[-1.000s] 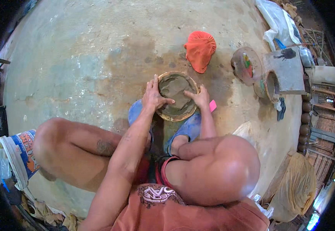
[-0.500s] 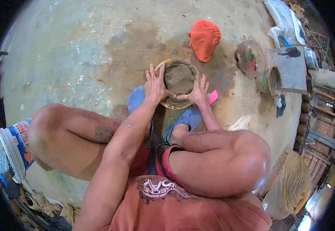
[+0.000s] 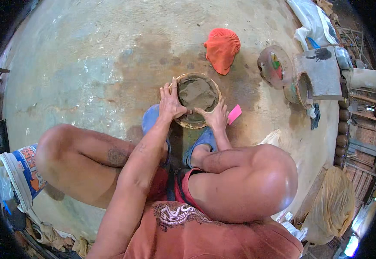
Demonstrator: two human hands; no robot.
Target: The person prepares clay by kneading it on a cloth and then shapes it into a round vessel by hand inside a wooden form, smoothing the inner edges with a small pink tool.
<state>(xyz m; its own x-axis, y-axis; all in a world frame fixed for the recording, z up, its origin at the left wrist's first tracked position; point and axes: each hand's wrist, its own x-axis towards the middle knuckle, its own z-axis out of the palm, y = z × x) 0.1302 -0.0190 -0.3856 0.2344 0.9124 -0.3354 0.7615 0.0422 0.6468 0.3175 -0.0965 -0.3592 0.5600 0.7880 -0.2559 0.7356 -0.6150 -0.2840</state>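
Note:
A round bowl (image 3: 218,90) with a pale rim stands on the floor in front of me, filled with wet grey clay-like material (image 3: 198,93). My left hand (image 3: 172,105) grips its left side, fingers spread along the outer wall and thumb reaching over the near rim. On the near right side, my right hand (image 3: 216,115) clasps the rim, its thumb pointing inward at the clay toward the left thumb. Just right of that hand lies a flat pink scraper-like piece (image 3: 234,114). My feet in blue footwear (image 3: 150,118) flank the bowl's near side.
Beyond the bowl lies a crumpled orange cloth (image 3: 224,49) on wet-stained floor. To the right stand a round lidded container (image 3: 275,67) and a grey block-like stove (image 3: 319,73). A white bucket (image 3: 22,175) sits by my left knee, and a tan sack (image 3: 330,203) at the lower right.
My right hand has slid along the rim toward me, uncovering more of the bowl's right edge and the pink piece. The left hand stays at its side. The whole view has shifted slightly.

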